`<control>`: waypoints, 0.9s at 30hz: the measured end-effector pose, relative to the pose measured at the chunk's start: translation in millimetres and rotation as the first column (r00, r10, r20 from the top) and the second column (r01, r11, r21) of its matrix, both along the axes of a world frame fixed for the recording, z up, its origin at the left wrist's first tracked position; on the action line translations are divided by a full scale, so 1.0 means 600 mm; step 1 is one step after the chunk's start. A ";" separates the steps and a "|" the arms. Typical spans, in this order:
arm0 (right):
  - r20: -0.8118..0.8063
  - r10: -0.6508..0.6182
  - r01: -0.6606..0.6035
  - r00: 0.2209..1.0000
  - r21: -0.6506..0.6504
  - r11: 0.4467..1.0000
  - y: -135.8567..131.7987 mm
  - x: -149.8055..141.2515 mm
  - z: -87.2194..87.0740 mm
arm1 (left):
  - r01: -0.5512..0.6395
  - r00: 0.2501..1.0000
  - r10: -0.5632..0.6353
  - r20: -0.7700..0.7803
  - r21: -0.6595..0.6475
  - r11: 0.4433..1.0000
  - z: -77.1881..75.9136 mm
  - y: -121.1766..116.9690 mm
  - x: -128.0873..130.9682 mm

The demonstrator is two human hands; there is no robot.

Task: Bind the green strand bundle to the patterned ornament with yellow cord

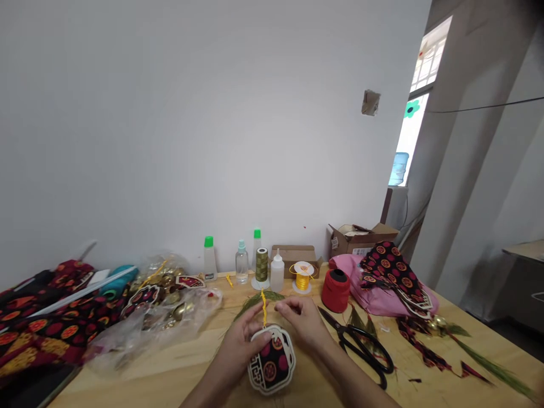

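My left hand [241, 340] is closed on a small padded ornament [272, 360] of black cloth with red circles and a white border, its thumb lying across the ornament's top. A yellow cord [263, 307] rises from the top of the ornament. My right hand [302, 321] is just behind it, fingers curled and pinched close to the cord, over a green leaf-like strip [250, 304]. Whether the right fingers hold the cord I cannot make out.
Black scissors [361, 344] lie right of my hands on the wooden table [425, 391]. Behind are a red thread spool [335, 290], yellow cord spool [302, 277], olive thread cone [261, 265] and small bottles [242, 262]. Patterned cloth [38, 326] and a plastic bag [161, 317] lie left.
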State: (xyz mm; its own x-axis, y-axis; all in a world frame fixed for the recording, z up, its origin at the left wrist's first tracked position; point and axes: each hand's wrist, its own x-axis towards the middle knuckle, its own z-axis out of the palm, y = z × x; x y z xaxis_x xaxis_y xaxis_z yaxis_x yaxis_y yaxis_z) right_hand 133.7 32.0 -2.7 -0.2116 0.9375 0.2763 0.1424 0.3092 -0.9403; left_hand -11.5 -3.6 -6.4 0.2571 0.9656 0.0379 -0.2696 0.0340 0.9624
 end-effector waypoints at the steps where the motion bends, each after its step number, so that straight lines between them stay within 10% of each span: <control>1: 0.002 0.024 -0.024 1.000 -0.014 1.000 0.001 0.000 -0.004 | -0.015 1.000 0.015 0.021 -0.002 1.000 0.001 0.001 -0.001; 18: -0.123 0.389 -0.405 0.913 -0.148 0.902 -0.015 -0.001 0.002 | -0.044 0.978 0.060 0.199 -0.082 0.996 0.018 0.002 -0.014; 27: -0.115 0.330 -0.338 0.937 -0.063 0.939 -0.031 -0.026 -0.001 | -0.027 0.999 0.027 0.033 -0.013 1.000 0.011 0.002 -0.011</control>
